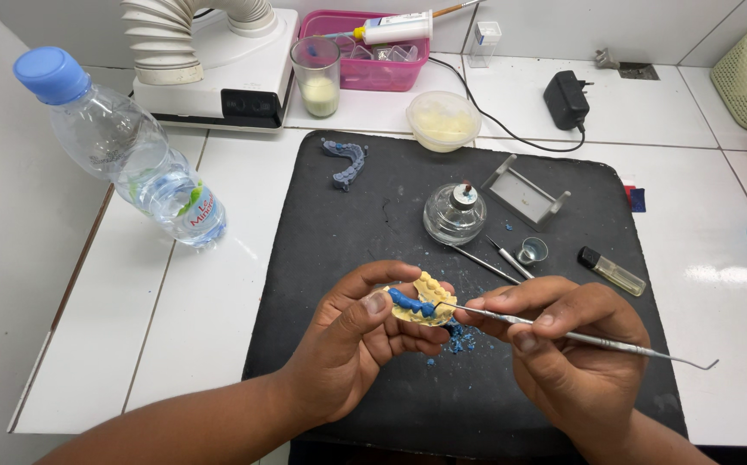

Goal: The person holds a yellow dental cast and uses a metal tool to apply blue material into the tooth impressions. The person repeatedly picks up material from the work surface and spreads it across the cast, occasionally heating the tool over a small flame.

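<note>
Lower centre: left hand [352, 340] pinches one yellow dental cast [426, 300]; right hand [567, 344] fingers pinch one metal carving tool [580, 336]; two more tools [496, 258] on mat [373, 224].

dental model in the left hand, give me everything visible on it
The dental model is a small pale-yellow cast, plaster-like, with a row of moulded teeth along its upper edge. A strip of blue wax-like material lies across its front. It is held off the black mat, tilted, pinched in the left hand, thumb on the blue strip. The tip of a thin metal instrument, held by the right hand, touches it beside the blue strip. Blue crumbs lie on the mat just below.
</note>
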